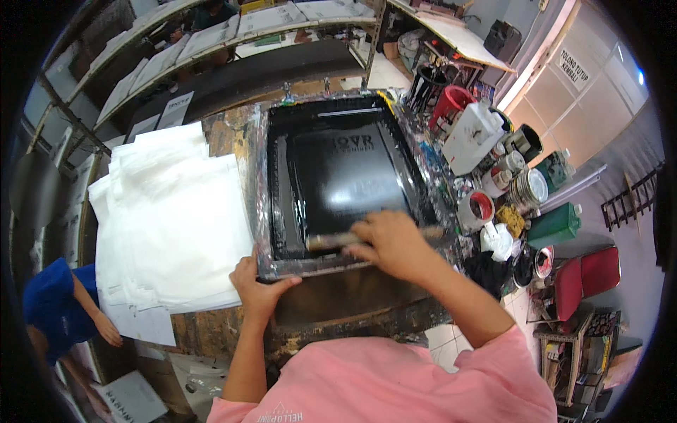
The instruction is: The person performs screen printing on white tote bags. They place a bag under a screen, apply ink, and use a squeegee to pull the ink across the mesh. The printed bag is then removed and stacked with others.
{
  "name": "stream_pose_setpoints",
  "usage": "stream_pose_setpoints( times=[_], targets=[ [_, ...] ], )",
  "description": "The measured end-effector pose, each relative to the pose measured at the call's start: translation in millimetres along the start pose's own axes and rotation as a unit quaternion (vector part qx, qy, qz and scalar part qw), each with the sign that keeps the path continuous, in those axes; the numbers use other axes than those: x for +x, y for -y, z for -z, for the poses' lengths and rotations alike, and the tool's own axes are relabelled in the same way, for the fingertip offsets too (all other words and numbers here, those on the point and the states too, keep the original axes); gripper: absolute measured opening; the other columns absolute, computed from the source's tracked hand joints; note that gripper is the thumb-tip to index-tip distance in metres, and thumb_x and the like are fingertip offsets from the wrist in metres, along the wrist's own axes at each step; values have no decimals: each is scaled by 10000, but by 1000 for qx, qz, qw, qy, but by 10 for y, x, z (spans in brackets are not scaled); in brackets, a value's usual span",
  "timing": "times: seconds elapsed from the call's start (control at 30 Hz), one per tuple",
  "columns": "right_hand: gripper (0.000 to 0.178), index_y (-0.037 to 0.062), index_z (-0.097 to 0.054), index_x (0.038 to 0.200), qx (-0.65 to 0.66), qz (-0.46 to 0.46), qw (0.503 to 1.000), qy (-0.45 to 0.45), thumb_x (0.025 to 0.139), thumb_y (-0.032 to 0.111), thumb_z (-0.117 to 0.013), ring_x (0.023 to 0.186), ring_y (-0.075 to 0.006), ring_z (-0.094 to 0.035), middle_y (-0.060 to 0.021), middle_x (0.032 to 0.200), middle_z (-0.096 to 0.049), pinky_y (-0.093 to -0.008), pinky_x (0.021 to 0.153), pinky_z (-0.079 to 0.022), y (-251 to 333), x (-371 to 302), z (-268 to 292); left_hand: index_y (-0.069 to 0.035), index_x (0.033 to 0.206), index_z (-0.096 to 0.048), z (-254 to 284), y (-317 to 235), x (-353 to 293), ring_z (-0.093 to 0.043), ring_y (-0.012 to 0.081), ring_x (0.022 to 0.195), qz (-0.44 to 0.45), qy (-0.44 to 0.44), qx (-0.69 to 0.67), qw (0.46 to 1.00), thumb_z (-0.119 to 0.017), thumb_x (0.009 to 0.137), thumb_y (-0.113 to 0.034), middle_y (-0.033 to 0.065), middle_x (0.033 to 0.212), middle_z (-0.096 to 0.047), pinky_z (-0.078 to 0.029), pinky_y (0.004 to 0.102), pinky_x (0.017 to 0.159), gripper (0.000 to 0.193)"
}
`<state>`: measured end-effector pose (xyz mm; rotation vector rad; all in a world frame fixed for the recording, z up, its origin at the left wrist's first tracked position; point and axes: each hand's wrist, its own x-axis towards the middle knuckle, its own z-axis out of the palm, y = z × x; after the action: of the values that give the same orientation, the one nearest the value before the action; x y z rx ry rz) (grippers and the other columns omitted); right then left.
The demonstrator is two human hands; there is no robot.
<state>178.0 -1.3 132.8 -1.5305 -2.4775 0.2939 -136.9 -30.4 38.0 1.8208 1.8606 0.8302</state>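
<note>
A screen-printing frame [262,204] lies on the worktable, its mesh coated in wet, glossy black ink with faint lettering in it. In its near part, my right hand [391,243] is closed around a long squeegee [328,242] lying crosswise over the mesh. My left hand [261,287] is at the near left corner of the frame, thumb stretched along the near edge and fingers apart from it. Those fingertips come close to a stack of white sheets [169,225] to the left; whether they touch it I cannot tell. What lies under the screen is hidden.
Paint tubs, a white jerrycan [474,137], a red bucket [451,102] and green containers [556,225] crowd the right side. A drying rack [211,46] with printed sheets spans the back. A person in a blue shirt [60,303] is at the left. A red chair [582,278] stands right.
</note>
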Motion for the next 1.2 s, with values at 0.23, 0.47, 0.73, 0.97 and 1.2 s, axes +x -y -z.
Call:
stream_pose_setpoints(
  times=[0.23, 0.47, 0.73, 0.97, 1.2],
  targets=[
    [472, 79, -706, 1227, 5, 20, 999, -40, 866, 351, -840, 994, -317, -690, -101, 1085, -702, -466, 908, -584, 15, -162, -672, -144, 1451, -713, -199, 304, -105, -498, 305, 1115, -57, -28, 116, 991, -995, 443, -648, 78, 1108, -570, -328, 462, 1015, 1162],
    [478, 100, -722, 1223, -34, 68, 986, -145, 842, 354, -861, 967, -312, -672, -100, 1090, -694, -446, 820, -588, -664, 868, -917, -73, 1486, -671, -175, 298, -88, -506, 292, 1068, -73, -24, 135, 988, -950, 488, -747, 97, 1077, -568, -312, 466, 996, 1235],
    [393, 142, -727, 1075, -66, 66, 992, -80, 983, 524, -715, 972, -349, -718, -114, 981, -721, -497, 769, -576, -1420, 2448, -583, -49, 1490, -654, -145, 305, -103, -474, 294, 1079, -57, -23, 95, 994, -924, 439, -783, 60, 1030, -563, -317, 472, 1013, 1310],
    [470, 132, -709, 1031, -66, 93, 991, -77, 1002, 596, -644, 926, -363, -739, -122, 949, -736, -521, 779, -583, -1634, 2698, -515, 18, 1594, -504, -189, 366, -144, -442, 297, 1046, -41, 2, -19, 999, -943, 518, -716, 58, 1003, -586, -396, 464, 969, 1374],
    [405, 131, -679, 1088, -84, 53, 989, -112, 977, 518, -717, 892, -346, -718, -105, 957, -703, -483, 734, -590, -924, 1488, -678, 37, 1564, -534, -259, 435, -151, -459, 291, 930, -83, -48, 26, 995, -929, 556, -728, 64, 899, -560, -376, 445, 929, 1326]
  ],
)
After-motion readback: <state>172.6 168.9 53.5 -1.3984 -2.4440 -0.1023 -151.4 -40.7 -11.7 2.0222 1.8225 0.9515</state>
